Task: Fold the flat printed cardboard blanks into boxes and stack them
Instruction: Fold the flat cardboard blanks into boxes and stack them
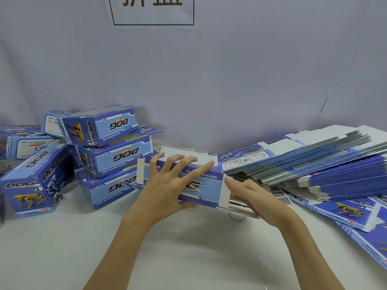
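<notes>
A half-formed blue printed box [209,185] sits in the middle of the white table, its white end flaps sticking out at both sides. My left hand [167,181] lies over its top and front face with fingers spread, thumb underneath at the front edge. My right hand [249,195] touches the box's right end flap with straight fingers. A pile of several folded blue "DOG" boxes [109,147] stands at the left. A thick stack of flat printed blanks [314,162] lies at the right.
More loose flat blanks [343,210] spread over the table's right front. A single folded box [31,183] stands upright at the far left. A grey cloth backdrop with a framed sign [152,9] hangs behind. The white table [62,248] is bare in front.
</notes>
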A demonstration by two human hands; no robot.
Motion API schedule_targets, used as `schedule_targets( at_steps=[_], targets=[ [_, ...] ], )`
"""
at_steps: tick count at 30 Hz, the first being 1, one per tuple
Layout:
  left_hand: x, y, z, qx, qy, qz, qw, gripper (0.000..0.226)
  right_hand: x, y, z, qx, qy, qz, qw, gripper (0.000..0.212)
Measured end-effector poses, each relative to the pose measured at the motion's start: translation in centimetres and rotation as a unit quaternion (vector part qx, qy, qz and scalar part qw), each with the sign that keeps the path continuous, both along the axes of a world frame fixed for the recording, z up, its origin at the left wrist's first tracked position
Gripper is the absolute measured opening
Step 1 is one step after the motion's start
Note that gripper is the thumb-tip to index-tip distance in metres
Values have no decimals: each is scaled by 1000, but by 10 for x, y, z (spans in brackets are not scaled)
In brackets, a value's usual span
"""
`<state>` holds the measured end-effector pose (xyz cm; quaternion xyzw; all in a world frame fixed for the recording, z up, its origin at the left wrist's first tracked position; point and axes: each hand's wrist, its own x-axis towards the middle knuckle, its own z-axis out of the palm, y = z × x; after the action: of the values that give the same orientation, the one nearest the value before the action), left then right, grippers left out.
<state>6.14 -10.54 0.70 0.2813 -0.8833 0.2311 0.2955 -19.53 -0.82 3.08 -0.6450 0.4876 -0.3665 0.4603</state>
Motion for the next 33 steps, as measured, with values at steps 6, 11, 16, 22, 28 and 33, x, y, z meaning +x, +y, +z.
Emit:
schedule_targets(
  at_steps=[6, 11, 16, 22, 28, 33],
  targets=[
    [-1, 2, 6, -89, 94, 15, 991, 82, -2, -4, 6, -185, -66, -158, 968, 64],
    [6, 6, 23, -38, 360, -3, 932, 95, -5, -8, 3, -253, -187, -293, 903, 38],
    [3, 18, 32, 246, 592, -161, 751, 95, 46, -11, -12, -151, -93, -131, 975, 59],
    [3, 8, 24, 513, 603, -83, 605, 63, 72, -14, -7, -123, -127, -88, 980, 62],
    [-11, 12, 12, 585, 532, -56, 610, 64, 59, -16, -13, -85, -172, -111, 975, 52],
    [-19, 16, 12, 645, 478, -115, 585, 70, 44, -21, -21, -41, -222, -170, 959, 40]
  ],
)
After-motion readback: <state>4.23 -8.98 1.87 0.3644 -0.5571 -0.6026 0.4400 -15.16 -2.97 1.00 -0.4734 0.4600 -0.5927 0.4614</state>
